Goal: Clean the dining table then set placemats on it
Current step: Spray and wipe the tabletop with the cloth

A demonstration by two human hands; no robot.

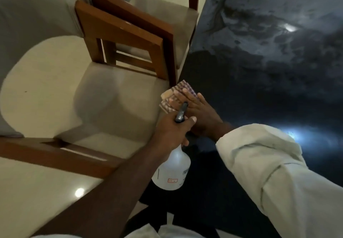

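The worktop (259,55) is dark, glossy stone with pale grey veining — light glares off it in two spots. A folded checked cloth (181,86) lies at its left edge. The pale tiled floor (27,191) carries wooden chairs (120,31) — close beside that edge.

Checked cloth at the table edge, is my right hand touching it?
Touching. The head view shows the right hand lying flat on the checked cloth, straight fingers spread across it, with no gap.
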